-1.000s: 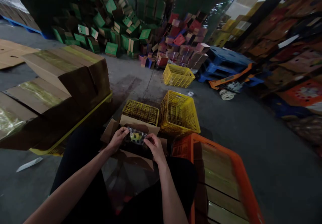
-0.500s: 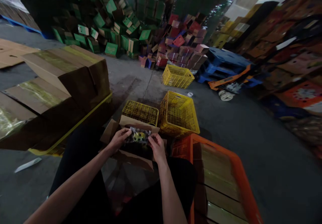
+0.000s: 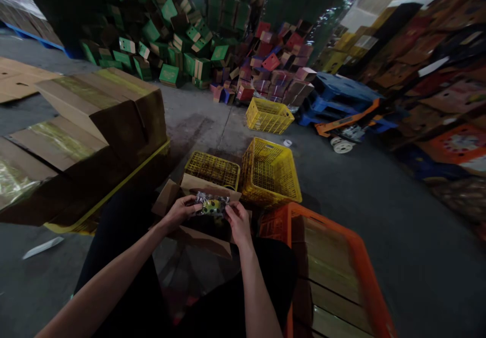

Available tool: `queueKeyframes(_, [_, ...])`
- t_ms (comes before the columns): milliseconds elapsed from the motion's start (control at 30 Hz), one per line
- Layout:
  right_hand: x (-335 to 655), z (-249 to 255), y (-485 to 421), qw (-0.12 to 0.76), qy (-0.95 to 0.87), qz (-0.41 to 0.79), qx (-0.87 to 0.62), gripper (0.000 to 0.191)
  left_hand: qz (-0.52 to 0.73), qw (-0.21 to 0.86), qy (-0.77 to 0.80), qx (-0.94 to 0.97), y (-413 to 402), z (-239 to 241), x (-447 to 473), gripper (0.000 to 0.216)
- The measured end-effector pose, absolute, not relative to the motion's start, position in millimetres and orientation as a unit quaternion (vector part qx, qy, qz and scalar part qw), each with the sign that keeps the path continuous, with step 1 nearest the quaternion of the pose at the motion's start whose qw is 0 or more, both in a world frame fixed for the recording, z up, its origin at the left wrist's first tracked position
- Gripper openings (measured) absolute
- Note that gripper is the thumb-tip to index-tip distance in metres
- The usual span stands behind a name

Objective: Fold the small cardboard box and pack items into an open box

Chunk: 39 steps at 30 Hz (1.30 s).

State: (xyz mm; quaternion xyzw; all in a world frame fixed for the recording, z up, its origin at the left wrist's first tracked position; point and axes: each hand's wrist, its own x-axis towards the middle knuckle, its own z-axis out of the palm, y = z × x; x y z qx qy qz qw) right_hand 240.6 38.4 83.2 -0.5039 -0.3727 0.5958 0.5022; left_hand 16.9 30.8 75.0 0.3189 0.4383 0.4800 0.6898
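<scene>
Between my two hands is a clear plastic packet (image 3: 211, 206) with a yellow, dark-spotted thing inside; its exact kind is too small to make out. My left hand (image 3: 181, 211) pinches the packet's left end, and my right hand (image 3: 238, 220) grips its right end. Below it, an open cardboard box (image 3: 203, 241) with its flaps spread stands in front of me between my legs. The inside of the box is dark, so I cannot tell its contents.
Just beyond the box stand an upturned yellow crate (image 3: 212, 168) and an open yellow crate (image 3: 270, 168). An orange crate (image 3: 364, 257) with cardboard boxes is at my right. Taped cartons (image 3: 102, 95) are stacked left. A pallet jack (image 3: 347, 125) stands farther right.
The packet has shifted and tilted very slightly between my fingers. Both hands keep hold of its ends, and the surroundings are the same.
</scene>
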Motion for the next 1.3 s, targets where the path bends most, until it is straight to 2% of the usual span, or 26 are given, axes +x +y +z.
queueKeyframes(400, [239, 85, 37, 0.482, -0.379, 0.616, -0.495, 0.044, 0.496, 0.661, 0.465, 0.316, 32, 69, 16, 0.04])
queueKeyframes(767, [238, 88, 35, 0.451, -0.383, 0.638, -0.494, 0.038, 0.492, 0.653, 0.476, 0.325, 31, 72, 15, 0.039])
queueKeyframes(1033, [234, 91, 32, 0.397, -0.407, 0.688, -0.45, 0.046, 0.483, 0.652, 0.475, 0.341, 31, 66, 15, 0.038])
queueKeyframes(1200, [234, 89, 33, 0.411, -0.429, 0.661, -0.459, 0.041, 0.482, 0.679, 0.452, 0.32, 32, 68, 17, 0.04])
queueKeyframes(1300, [235, 90, 34, 0.424, -0.443, 0.631, -0.476, 0.041, 0.481, 0.712, 0.415, 0.298, 31, 75, 19, 0.049])
